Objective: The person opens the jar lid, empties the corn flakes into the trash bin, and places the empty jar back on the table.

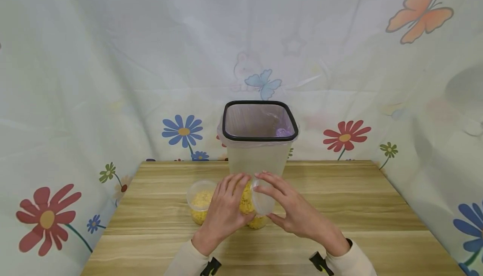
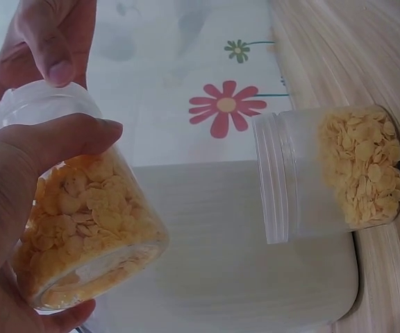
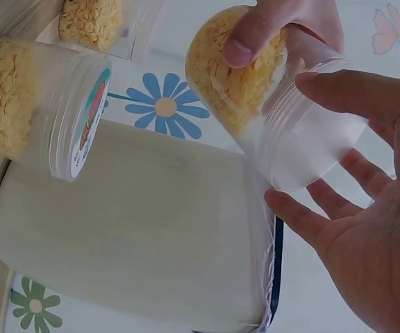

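Yellow flakes (image 2: 89, 208) held over the wooden table (image 1: 339, 221)

I see the left hand (image 1: 224, 209) grip a tilted jar (image 1: 246, 200), the right hand (image 1: 296, 209) pinching its lid (image 1: 263, 202) between thumb and fingers. Below stands a second part-filled jar (image 2: 363, 166); to the left, a third jar (image 1: 198, 216). Behind, a bin (image 1: 258, 158) wears a purple liner (image 1: 243, 121), and flowered cloth (image 1: 94, 79) hangs beyond.

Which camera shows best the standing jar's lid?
The right wrist camera: it shows the printed top of the lid. The left wrist shows only its edge; in the head view, the held jar hides it.
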Motion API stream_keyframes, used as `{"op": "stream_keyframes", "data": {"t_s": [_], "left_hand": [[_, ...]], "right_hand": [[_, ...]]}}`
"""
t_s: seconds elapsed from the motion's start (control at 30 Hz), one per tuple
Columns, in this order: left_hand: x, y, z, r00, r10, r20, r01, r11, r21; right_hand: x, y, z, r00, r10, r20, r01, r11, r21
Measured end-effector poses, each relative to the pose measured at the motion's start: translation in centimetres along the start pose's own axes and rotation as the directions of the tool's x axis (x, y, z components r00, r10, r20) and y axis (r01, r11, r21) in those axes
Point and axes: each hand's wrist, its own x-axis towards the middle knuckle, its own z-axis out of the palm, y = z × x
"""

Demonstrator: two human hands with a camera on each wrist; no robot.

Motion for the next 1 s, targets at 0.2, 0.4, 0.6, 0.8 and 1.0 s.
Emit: {"op": "stream_keyframes", "data": {"t_s": [0.2, 0.4, 0.6, 0.8, 1.0], "left_hand": [[0.1, 0.0, 0.0, 1.0, -0.004, -0.004, 0.004, 1.0, -0.006], [0.1, 0.0, 0.1, 1.0, 0.0, -0.029, 0.0, 1.0, 0.015], [0.0, 0.0, 0.1, 1.0, -0.002, -0.021, 0.003, 0.999, 0.04], [-0.1, 0.2, 0.1, 1.0, -0.01, 0.002, 0.009, 0.999, 0.043], [-0.2, 0.3, 0.2, 1.0, -0.008, 0.014, 0.008, 0.999, 0.05]], "right_hand": [[0.1, -0.7, -0.3, 0.992, 0.124, -0.007, -0.124, 0.992, 0.032], [0.5, -2.1, -0.5, 0.905, 0.42, -0.067, -0.418, 0.908, 0.037], [0.8, -2.6, -0.2, 0.814, 0.581, -0.016, -0.58, 0.814, 0.028], [1.0, -2.4, 0.3, 0.773, 0.634, -0.012, -0.634, 0.773, 0.028], [1.2, -2.5, 0.3, 0.783, 0.622, -0.014, -0.619, 0.781, 0.085]]}}
